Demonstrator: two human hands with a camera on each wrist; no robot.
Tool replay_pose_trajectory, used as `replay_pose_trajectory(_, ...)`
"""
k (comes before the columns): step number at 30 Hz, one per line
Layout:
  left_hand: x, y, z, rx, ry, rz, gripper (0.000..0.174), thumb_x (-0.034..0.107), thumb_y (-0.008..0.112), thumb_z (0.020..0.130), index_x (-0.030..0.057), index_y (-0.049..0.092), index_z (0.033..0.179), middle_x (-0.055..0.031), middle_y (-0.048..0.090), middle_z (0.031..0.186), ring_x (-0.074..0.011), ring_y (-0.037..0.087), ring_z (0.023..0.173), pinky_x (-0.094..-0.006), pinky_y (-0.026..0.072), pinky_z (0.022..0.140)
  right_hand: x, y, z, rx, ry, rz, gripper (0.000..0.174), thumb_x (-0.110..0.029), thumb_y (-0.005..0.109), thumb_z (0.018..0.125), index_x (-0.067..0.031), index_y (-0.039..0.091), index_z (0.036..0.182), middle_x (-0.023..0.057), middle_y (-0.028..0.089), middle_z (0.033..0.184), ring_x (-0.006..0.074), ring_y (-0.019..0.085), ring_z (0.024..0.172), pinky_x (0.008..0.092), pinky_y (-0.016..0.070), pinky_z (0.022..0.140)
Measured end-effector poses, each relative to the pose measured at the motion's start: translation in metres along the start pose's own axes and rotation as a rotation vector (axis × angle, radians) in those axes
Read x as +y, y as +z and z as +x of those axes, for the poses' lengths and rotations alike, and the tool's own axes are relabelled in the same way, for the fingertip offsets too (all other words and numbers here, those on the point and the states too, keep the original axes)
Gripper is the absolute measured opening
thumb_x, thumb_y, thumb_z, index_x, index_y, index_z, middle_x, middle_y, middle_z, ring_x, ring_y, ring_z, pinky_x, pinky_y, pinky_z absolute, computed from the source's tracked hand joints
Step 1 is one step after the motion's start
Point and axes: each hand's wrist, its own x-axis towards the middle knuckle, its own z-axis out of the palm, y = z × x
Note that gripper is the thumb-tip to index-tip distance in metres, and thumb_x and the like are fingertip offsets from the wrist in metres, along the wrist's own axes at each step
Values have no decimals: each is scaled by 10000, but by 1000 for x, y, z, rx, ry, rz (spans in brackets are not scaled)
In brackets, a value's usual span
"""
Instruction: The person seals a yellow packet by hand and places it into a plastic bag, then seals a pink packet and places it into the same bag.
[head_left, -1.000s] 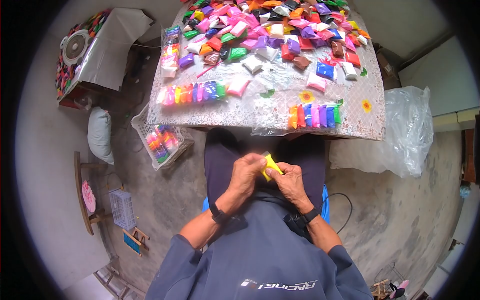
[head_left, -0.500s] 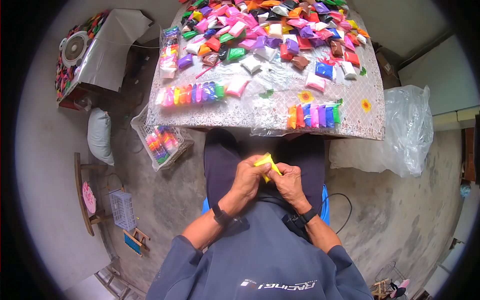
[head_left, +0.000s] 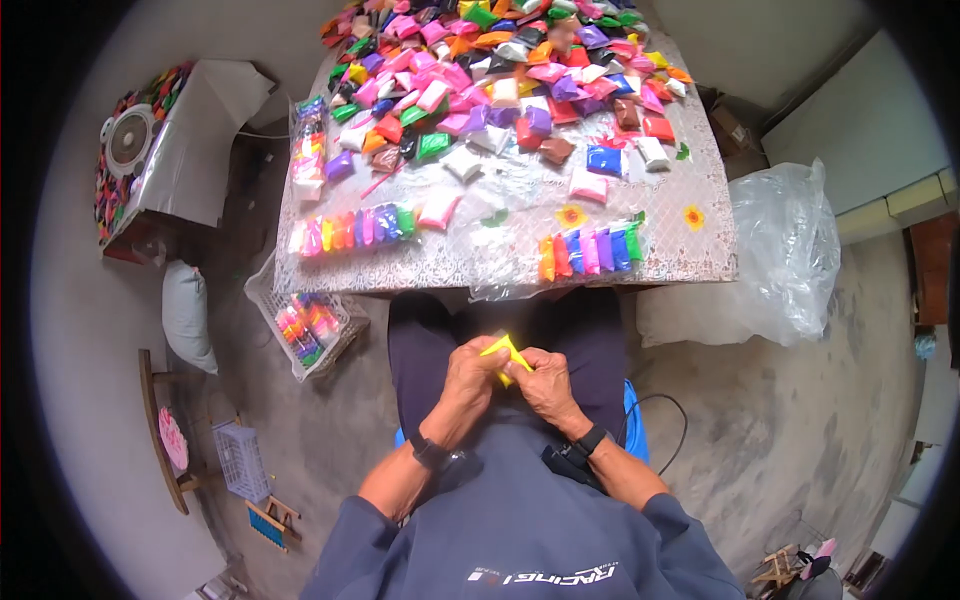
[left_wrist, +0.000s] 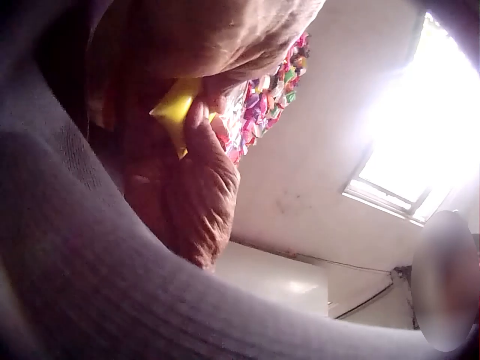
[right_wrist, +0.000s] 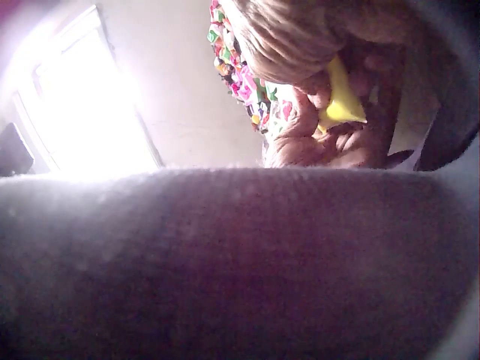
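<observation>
Both hands meet over the person's lap in the head view, just short of the table's front edge. Between them is a small yellow packet (head_left: 512,352) with a smooth, shiny surface. The left hand (head_left: 468,378) pinches one side of it with thumb and fingers, and the right hand (head_left: 546,385) grips the other side. Part of the packet is covered by the fingers. In the left wrist view a pointed corner of the yellow packet (left_wrist: 174,112) sticks out beside a thumb. The right wrist view shows the yellow packet (right_wrist: 345,101) between the fingers of both hands.
The table (head_left: 660,262) bears a heap of coloured packets (head_left: 450,75). Near its front lie a row of coloured packets in clear film (head_left: 355,230) and another row (head_left: 590,252). A white basket (head_left: 345,335) stands left, a clear plastic bag (head_left: 785,260) right.
The head view has shifted, so the table sits lower and further left. The yellow packet has turned slightly between the fingers; both hands still hold it.
</observation>
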Motion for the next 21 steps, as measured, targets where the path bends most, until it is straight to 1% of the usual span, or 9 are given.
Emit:
replay_pose_trajectory(4,19,8,-11,-72,15,121,152,56,739,881,-19,654,983,-50,670,861,-129,632,761,-262,517,712,-5,-5,-1,-110,-6,34,140,-114,706,889,26,711,878,101,672,728,133,608,677,321,472,635)
replay_pose_trajectory(6,22,6,-12,-48,46,171,155,111,747,898,-8,663,951,-39,666,847,-118,622,755,-256,508,704,-12,-5,-3,-142,-51,106,174,-110,715,880,41,663,810,-1,530,668,55,462,669,285,396,597)
replay_pose_trajectory(7,23,8,-14,-45,73,182,175,162,747,914,4,672,906,-30,663,840,-108,609,741,-249,497,694,-17,-6,-3,-156,-51,111,170,-107,714,881,43,666,818,-1,528,682,55,462,681,280,396,607)
replay_pose_trajectory(14,21,0,-2,-52,14,109,189,177,723,938,14,673,856,-35,658,810,-119,603,706,-251,492,680,-17,-6,-5,-158,-35,116,159,-109,712,896,38,695,840,-16,562,706,52,480,694,268,407,620)
replay_pose_trajectory(16,22,0,-1,-43,-19,167,219,203,687,969,12,668,863,-43,664,811,-132,614,706,-262,500,681,-14,-7,-6,-156,-16,146,183,-120,718,884,42,662,822,36,568,686,83,506,661,293,423,610)
replay_pose_trajectory(18,24,1,3,-43,-24,162,247,228,656,994,7,664,883,-53,675,821,-144,629,715,-281,512,686,-12,-9,-5,-159,-45,171,197,-123,723,883,47,658,806,28,557,681,71,500,672,282,417,607)
replay_pose_trajectory(19,26,1,1,-84,-29,167,361,336,599,1029,-7,677,948,-72,691,872,-150,642,764,-294,521,712,-12,-10,-3,-169,-39,160,190,-119,723,882,47,664,812,21,564,673,67,501,669,275,416,606)
replay_pose_trajectory(20,28,1,-2,-69,-31,165,361,336,599,1029,-7,677,948,-72,691,872,-150,642,764,-294,521,712,-14,-13,-4,-168,-7,163,184,-126,723,891,44,693,831,1,582,668,58,496,657,272,412,602)
replay_pose_trajectory(21,31,5,-5,-49,-40,172,429,395,568,1034,-16,680,989,-79,694,912,-150,643,788,-294,522,726,-13,-15,-4,-175,32,195,188,-138,722,898,43,710,850,-6,605,678,52,505,658,267,417,604)
